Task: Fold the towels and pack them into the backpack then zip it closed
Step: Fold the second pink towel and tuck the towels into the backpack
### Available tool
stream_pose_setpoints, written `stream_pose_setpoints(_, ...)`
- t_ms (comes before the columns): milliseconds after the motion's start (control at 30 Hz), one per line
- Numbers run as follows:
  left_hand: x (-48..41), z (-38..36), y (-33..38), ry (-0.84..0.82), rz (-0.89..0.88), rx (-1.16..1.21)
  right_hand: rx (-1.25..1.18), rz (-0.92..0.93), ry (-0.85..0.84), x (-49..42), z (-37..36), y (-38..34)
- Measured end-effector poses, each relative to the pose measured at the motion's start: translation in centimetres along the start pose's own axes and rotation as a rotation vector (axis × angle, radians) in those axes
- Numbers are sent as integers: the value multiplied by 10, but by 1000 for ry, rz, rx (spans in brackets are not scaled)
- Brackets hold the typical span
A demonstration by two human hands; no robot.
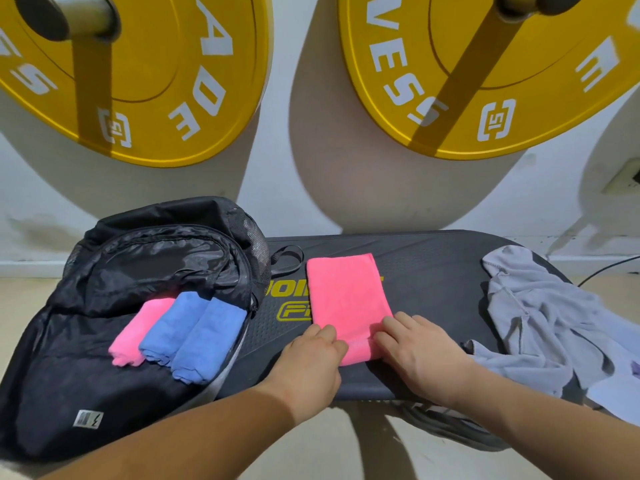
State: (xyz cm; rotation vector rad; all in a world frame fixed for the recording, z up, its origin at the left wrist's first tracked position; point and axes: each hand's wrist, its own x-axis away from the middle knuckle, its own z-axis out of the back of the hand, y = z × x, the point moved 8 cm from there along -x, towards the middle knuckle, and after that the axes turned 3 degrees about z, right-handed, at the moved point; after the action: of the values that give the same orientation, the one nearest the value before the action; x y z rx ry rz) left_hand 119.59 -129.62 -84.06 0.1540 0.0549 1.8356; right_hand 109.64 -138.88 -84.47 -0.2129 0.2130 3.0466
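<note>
Two bare forearms reach in from the near edge. The left hand (pixel 311 351) and the right hand (pixel 412 344) meet at the near end of a pink towel (pixel 343 296). The left hand's fingers are curled against that end, where the cloth is turned up into a small roll. The right hand's fingers are bent down over the same roll from the other side, so both hands hold it between them. The rest of this towel lies flat as one long folded strip, running away from the person across a dark exercise board (pixel 433 271).

Left of the board, and partly on it, lies a black backpack (pixel 145 258) with its main opening unzipped. Three rolled towels sit side by side in the opening: one pink roll (pixel 135 337) and two blue ones (pixel 169 327) (pixel 207 337).

A crumpled grey cloth (pixel 540 317) lies at the board's right end; I cannot tell whether it is one piece or several.

On the wall behind hang two yellow weight plates (pixel 156 81) (pixel 467 81).
</note>
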Motion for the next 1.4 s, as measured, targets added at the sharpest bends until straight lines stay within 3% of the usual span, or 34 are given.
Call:
stream_pose_setpoints(100,-1,-6,-15,-16,43,216,-84,-56,-101,-3,-3,6)
stream_pose_setpoints(233,1,-15,-51,-92,315,790,-626,-408,-162,-4,3,32)
stream_pose_setpoints(333,2,-19,-64,-75,410,889,-779,-548,-187,-3,-2,37)
stream_pose_setpoints(433,0,-13,-66,26,348,702,-788,-650,-278,3,-15,36)
stream_pose_setpoints(567,0,6,-24,134,-126,133,-780,-786,-337,6,-21,46)
stream_pose_setpoints(633,8,5,-3,122,-270,-67,-789,-824,-373,5,-22,49)
stream_pose_setpoints(733,15,-2,5,99,-278,-144,-591,-709,-336,-6,-15,53)
stream_pose_setpoints(900,4,-6,-3,50,-136,-130,-260,-103,10,-23,17,-1)
stream_pose_setpoints(1000,4,-5,-11,60,-67,-72,-168,21,95,-15,19,-14)
stream_pose_setpoints(1100,3,-7,-19,85,-31,-11,-47,-4,89,-13,10,-6)
stream_pose_setpoints(1200,-1,-8,-26,61,13,76,-73,-37,33,-15,5,-4)
stream_pose_setpoints(1300,0,-5,-35,9,81,359,-241,-124,-99,-19,0,2)
stream_pose_setpoints(1400,1,-5,-44,-69,185,601,-577,-357,-272,-21,-7,16)
